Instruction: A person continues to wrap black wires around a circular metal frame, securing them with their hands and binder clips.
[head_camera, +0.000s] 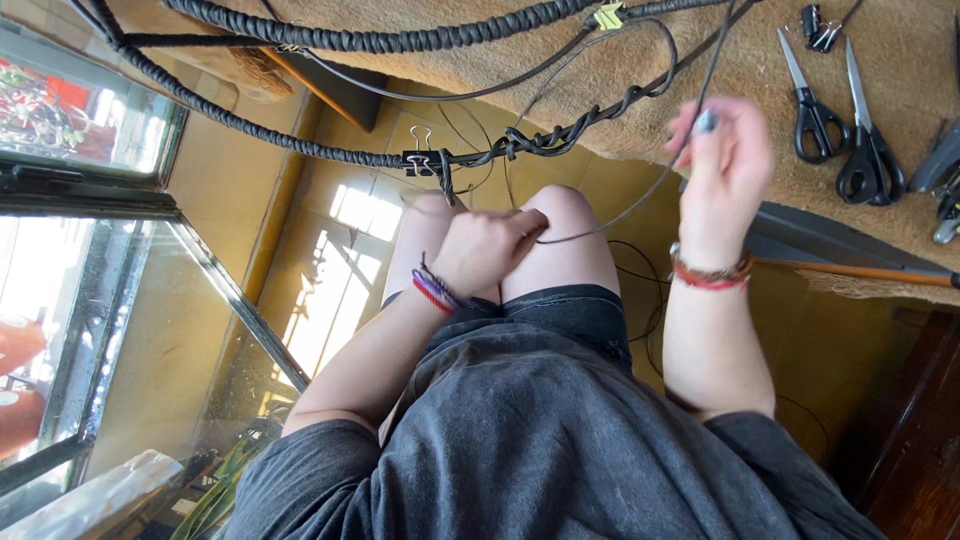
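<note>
Thin black cord (640, 195) pulled between two hands above the knees.

Left hand (487, 250) pinches the cord below the binder clip (420, 160); right hand (722, 170) grips it raised, right of the clip, near two scissors (845, 125) on the tabletop (900, 60).

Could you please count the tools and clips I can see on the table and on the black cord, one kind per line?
Scissors: 2
Black binder clip on the cord: 1
Yellow clip on the cord: 1
Black clips at the table's top edge: about 2, too small to be sure
Total: about 6
</note>
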